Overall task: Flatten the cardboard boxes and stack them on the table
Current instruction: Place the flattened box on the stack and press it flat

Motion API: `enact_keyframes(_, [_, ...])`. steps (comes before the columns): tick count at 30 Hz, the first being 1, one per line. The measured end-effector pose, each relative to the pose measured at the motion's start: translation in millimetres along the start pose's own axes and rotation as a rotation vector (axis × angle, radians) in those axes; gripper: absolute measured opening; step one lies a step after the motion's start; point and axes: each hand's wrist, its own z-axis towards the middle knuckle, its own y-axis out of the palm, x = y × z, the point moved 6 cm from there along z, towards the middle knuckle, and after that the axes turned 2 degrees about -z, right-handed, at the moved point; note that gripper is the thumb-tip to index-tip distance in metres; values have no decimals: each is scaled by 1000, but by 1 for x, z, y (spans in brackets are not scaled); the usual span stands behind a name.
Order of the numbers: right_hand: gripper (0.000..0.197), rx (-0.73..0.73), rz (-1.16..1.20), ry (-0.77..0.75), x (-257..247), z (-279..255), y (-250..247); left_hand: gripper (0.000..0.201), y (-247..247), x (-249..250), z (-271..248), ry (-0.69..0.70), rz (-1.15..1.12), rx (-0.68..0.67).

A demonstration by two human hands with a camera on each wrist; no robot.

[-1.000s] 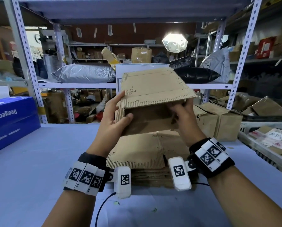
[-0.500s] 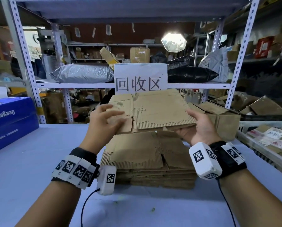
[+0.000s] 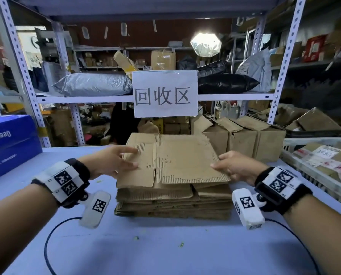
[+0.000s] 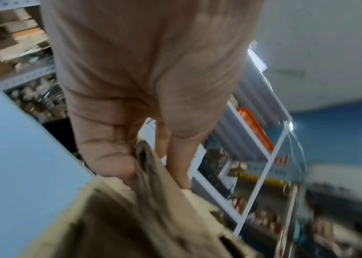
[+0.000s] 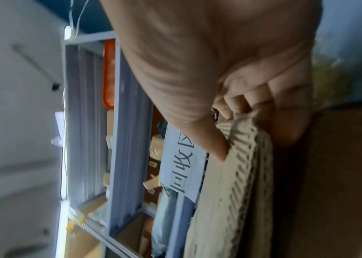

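Head view showed the flattened brown cardboard box point(image 3: 177, 157) mid-frame atop the stack of flattened cardboard point(image 3: 173, 199), left hand point(image 3: 110, 163) and right hand point(image 3: 235, 165) each pinching an edge, probably to square it.

My bare forearms wear black wristbands point(image 3: 284, 187) with white coded tags. White camera pods point(image 3: 95, 208) trail black cables point(image 3: 50, 241).

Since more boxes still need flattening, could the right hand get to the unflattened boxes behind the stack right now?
Probably not yet: the right hand still pinches the flattened box. Otherwise the way to the unflattened boxes looks free.
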Motion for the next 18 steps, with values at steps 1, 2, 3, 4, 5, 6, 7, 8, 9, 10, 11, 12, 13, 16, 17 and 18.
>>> enact_keyframes(1, [27,8,-121,24,4,1,-1,60,2,-3,1,-23,92,-20])
enact_keyframes(2, [31,20,-245,33,7,3,-3,61,5,-6,2,-41,183,-38])
enact_keyframes(3, [36,33,-355,30,8,5,-6,62,8,-8,3,-54,270,-59])
enact_keyframes(4, [38,46,-437,21,10,7,-7,64,11,-9,5,-61,351,-78])
enact_keyframes(5, [37,57,-493,15,10,7,-7,67,14,-10,6,-62,430,-92])
enact_keyframes(6, [32,65,-533,10,11,9,-7,71,17,-11,9,-60,511,-102])
enact_keyframes(7, [27,69,-560,7,11,9,-6,73,18,-12,11,-59,588,-109])
enact_keyframes(8, [24,70,-580,10,11,10,-4,74,19,-12,12,-60,647,-116])
enact_keyframes(9, [24,72,-596,13,11,11,-4,74,20,-13,14,-65,675,-126])
enact_keyframes(10, [25,73,-612,15,11,13,-3,72,21,-14,15,-71,681,-142])
enact_keyframes(11, [26,69,-627,18,10,14,-3,71,22,-14,17,-75,683,-158])
enact_keyframes(12, [26,56,-641,22,10,16,-3,70,22,-14,18,-77,688,-174])
enact_keyframes(13, [27,36,-654,28,10,17,-4,70,22,-12,19,-80,698,-190])
enact_keyframes(16, [40,-47,-659,72,6,20,-9,67,18,2,24,-92,796,-227])
enact_keyframes(17, [46,-50,-641,82,1,22,-13,64,15,12,28,-76,865,-224])
enact_keyframes(18, [50,-30,-615,79,-6,25,-20,63,12,26,34,-41,931,-210])
